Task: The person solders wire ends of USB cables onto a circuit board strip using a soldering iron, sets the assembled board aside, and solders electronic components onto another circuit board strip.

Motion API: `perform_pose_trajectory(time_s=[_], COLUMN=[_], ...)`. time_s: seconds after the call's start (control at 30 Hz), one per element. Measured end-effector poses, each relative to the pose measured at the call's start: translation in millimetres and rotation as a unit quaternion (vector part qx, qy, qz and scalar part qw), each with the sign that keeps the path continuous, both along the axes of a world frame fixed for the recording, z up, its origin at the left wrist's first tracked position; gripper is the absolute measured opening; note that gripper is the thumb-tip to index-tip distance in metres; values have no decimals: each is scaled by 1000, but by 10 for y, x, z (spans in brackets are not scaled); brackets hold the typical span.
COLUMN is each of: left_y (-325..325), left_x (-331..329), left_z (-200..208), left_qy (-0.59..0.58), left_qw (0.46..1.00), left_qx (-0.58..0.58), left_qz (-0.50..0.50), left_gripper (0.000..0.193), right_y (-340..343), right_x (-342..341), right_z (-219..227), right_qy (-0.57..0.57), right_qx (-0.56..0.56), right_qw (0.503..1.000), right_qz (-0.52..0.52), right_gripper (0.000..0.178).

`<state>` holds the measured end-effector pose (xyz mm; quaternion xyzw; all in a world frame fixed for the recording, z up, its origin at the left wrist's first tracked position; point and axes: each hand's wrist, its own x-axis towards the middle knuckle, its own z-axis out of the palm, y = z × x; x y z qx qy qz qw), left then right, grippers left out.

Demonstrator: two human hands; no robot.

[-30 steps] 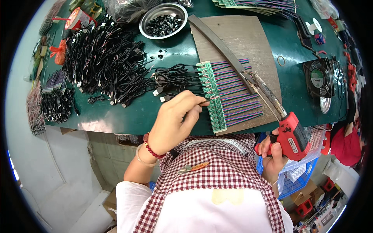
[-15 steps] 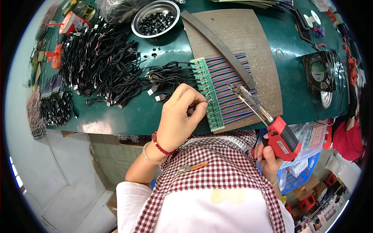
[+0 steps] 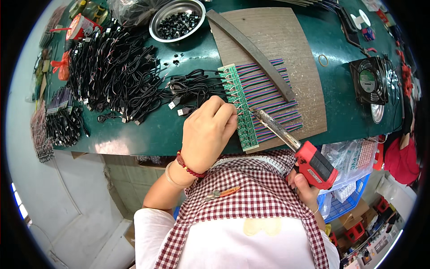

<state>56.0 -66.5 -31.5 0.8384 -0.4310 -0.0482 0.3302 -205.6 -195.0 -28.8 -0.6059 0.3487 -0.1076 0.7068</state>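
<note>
My left hand (image 3: 208,127) is closed in a pinch at the left edge of a green circuit board strip (image 3: 249,130). It holds the wire end of a black cable, mostly hidden by my fingers. My right hand (image 3: 306,192) grips a red and black soldering gun (image 3: 316,165) from below. The gun's metal tip reaches the board just right of my left fingertips; whether it touches is too small to tell. Colored ribbon wires (image 3: 280,106) run right from the board. Black USB cables (image 3: 193,87) are attached along the upper part of its left edge.
A curved grey bar (image 3: 251,49) lies across the ribbon wires on a brown board (image 3: 291,40). A large pile of black cables (image 3: 114,71) covers the left. Behind are a metal bowl (image 3: 154,33) of small black parts and, far right, a fan (image 3: 368,80).
The soldering gun has moved left and slightly down, bringing its tip from over the ribbon wires to the board by my left fingers. My left hand has turned slightly, hiding its fingertips more.
</note>
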Motion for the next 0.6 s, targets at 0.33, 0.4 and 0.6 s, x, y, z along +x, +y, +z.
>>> perform_pose_trajectory(time_s=[0.33,0.4,0.6], left_y=[-15,-34,-32], left_x=[117,144,191], left_z=[55,95,111], left_qy=[-106,-121,-131], left_qw=[992,987,980], left_qx=[19,41,83], left_qz=[-62,-92,-126], left_gripper=[14,15,16], right_y=[-12,-14,-15], right_x=[21,23,-16], right_z=[-59,-52,-108], right_qy=[53,52,63], right_qx=[-117,-114,-149], right_qw=[991,991,986], right_qz=[41,37,42], right_gripper=[19,19,19])
